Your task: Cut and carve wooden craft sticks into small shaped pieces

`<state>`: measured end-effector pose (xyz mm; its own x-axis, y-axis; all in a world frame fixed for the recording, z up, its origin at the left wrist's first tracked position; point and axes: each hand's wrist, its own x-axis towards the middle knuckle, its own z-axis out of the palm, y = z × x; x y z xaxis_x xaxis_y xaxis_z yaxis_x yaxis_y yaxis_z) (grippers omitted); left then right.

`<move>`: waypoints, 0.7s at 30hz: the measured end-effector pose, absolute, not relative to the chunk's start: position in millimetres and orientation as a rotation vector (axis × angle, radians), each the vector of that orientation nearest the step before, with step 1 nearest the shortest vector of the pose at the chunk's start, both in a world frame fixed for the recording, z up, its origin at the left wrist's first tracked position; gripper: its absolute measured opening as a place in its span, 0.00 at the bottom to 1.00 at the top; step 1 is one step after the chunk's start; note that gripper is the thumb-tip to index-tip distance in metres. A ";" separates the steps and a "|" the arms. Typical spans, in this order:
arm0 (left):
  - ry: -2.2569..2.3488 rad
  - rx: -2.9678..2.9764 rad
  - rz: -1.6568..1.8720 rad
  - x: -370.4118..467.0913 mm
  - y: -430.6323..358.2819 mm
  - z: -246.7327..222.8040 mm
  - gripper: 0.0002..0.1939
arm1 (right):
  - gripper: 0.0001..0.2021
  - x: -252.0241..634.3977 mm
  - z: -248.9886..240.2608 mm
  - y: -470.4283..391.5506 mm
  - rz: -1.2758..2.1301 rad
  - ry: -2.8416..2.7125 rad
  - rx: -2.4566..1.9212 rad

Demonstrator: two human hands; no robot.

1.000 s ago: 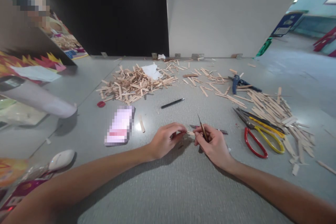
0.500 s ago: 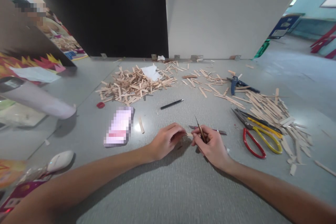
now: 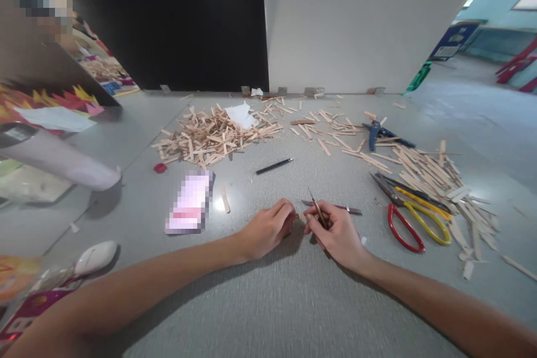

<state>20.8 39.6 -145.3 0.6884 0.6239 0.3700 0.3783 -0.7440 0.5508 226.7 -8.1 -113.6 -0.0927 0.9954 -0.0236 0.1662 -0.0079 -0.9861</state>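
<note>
Near the middle of the table my left hand (image 3: 271,226) is closed, its fingertips pinching a small wooden piece (image 3: 299,216) that lies between both hands. My right hand (image 3: 335,234) is closed around a slim brown tool (image 3: 318,211) with a thin tip pointing up and away. Its thumb and forefinger are close to the wooden piece; whether they touch it I cannot tell. Just behind my right hand lies a craft knife (image 3: 350,210) with its blade to the left. A black pen-like stick (image 3: 274,166) rests farther back, and a single wooden strip (image 3: 226,200) is to the left.
Behind are a heap of wooden strips (image 3: 210,137) and upright black and grey panels (image 3: 344,22). Red-and-yellow-handled scissors (image 3: 406,218), blue pliers (image 3: 375,134) and more strips (image 3: 432,170) lie right. A phone (image 3: 189,201), white mouse (image 3: 97,257) and paper roll (image 3: 62,156) are left.
My left fingers have turned and closed in more around the small wooden piece, which shows less now. My right hand and its slim tool have shifted very slightly left.
</note>
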 end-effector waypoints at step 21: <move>0.927 2.294 0.807 20.2 39.8 -126.8 0.12 | 0.10 226.5 -117.1 -6.8 1.130 -1.331 -1.236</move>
